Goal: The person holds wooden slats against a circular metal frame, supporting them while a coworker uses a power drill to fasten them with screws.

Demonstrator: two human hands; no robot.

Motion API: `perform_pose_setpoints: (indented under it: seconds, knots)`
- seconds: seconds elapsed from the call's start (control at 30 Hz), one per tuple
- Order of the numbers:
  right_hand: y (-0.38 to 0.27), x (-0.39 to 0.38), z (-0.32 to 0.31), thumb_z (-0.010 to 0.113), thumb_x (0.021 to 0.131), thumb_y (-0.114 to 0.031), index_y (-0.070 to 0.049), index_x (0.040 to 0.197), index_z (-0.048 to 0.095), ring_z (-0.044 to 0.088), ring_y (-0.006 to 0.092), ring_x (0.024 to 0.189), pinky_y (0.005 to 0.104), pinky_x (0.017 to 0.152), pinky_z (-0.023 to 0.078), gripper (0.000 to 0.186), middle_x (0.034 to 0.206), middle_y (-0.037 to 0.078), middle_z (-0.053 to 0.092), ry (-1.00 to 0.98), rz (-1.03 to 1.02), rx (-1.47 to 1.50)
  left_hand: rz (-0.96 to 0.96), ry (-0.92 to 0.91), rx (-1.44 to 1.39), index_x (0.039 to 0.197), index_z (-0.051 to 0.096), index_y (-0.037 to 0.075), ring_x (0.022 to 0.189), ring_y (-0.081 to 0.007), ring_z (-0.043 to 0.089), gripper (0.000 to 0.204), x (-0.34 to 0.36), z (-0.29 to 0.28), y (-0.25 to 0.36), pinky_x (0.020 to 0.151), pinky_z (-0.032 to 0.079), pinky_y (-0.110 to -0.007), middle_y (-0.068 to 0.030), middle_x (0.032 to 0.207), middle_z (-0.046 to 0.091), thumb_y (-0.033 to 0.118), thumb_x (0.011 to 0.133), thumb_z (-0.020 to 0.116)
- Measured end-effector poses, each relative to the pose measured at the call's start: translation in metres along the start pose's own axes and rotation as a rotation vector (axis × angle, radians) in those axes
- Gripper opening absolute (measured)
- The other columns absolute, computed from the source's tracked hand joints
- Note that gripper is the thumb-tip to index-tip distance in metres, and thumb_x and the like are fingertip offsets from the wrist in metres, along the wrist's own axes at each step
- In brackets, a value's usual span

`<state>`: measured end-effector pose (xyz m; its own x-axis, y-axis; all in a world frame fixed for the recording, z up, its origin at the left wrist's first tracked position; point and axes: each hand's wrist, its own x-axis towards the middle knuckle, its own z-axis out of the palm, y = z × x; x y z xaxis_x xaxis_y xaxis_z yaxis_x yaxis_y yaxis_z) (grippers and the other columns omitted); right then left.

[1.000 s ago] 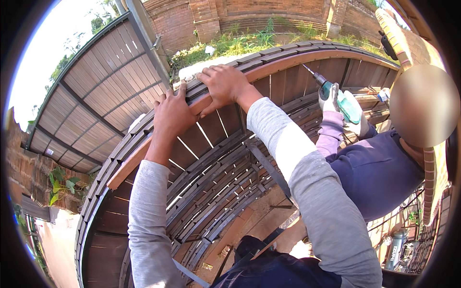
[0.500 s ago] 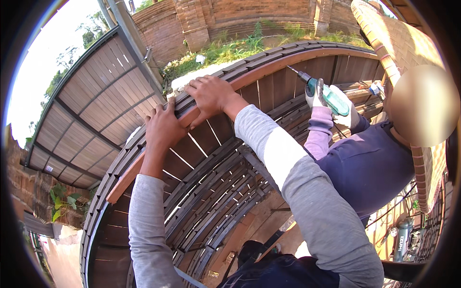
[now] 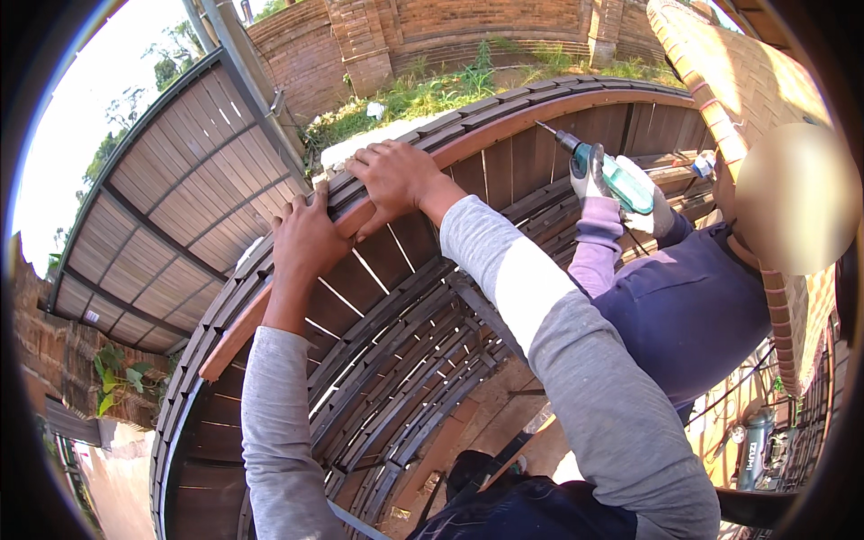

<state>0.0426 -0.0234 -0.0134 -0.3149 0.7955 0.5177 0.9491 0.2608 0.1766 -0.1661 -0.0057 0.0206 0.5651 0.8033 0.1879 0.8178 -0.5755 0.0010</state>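
A long reddish-brown wooden strip point(image 3: 493, 137) runs along the inner top edge of a curved wall of dark slats point(image 3: 531, 162). My left hand point(image 3: 304, 236) is clamped over the strip and the slat tops, its fingers on the outer side. Just to the right, my right hand point(image 3: 399, 178) grips the same strip and edge, thumb on the inner face. Farther right, a co-worker's gloved hands point(image 3: 589, 180) hold a teal power drill point(image 3: 627, 186), its bit pointing at the slats just below the strip.
The co-worker, in a woven hat point(image 3: 765, 81) and dark top point(image 3: 684, 306), stands close to my right arm. Below my arms curve several dark metal rails point(image 3: 396, 351). Beyond the wall are a slatted gate point(image 3: 171, 198), a metal post point(image 3: 252, 81) and a brick wall point(image 3: 486, 31).
The co-worker has shifted slightly left, and the drill has moved a little with them, its tip up and to the left. My two hands hold the same place on the strip.
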Motion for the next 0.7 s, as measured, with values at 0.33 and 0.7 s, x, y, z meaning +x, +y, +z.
perform_pose_setpoints:
  seconds: [0.33,0.7]
  knots:
    - [-0.0005,0.0008,0.0003,0.087,0.056,-0.082,-0.001,0.128,0.069,0.072,0.0360,0.115,0.0454,0.104,0.056,0.110,0.123,0.019,0.074,0.036,0.011,0.051,0.002,0.023,0.014,0.164,0.043,0.010,0.141,-0.0428,0.055,0.109,0.0019,0.0061,-0.0028,0.119,0.043,-0.055,-0.0267,0.147,0.059,0.046,0.074,0.093]
    - [0.0006,0.0016,0.0023,0.087,0.056,-0.083,-0.001,0.127,0.069,0.071,0.0363,0.115,0.0450,0.104,0.056,0.109,0.122,0.018,0.073,0.032,0.011,0.051,0.013,0.031,0.012,0.164,0.043,0.011,0.138,-0.0433,0.058,0.109,0.0017,0.0053,-0.0040,0.117,0.044,-0.055,-0.0271,0.145,0.061,0.047,0.074,0.093]
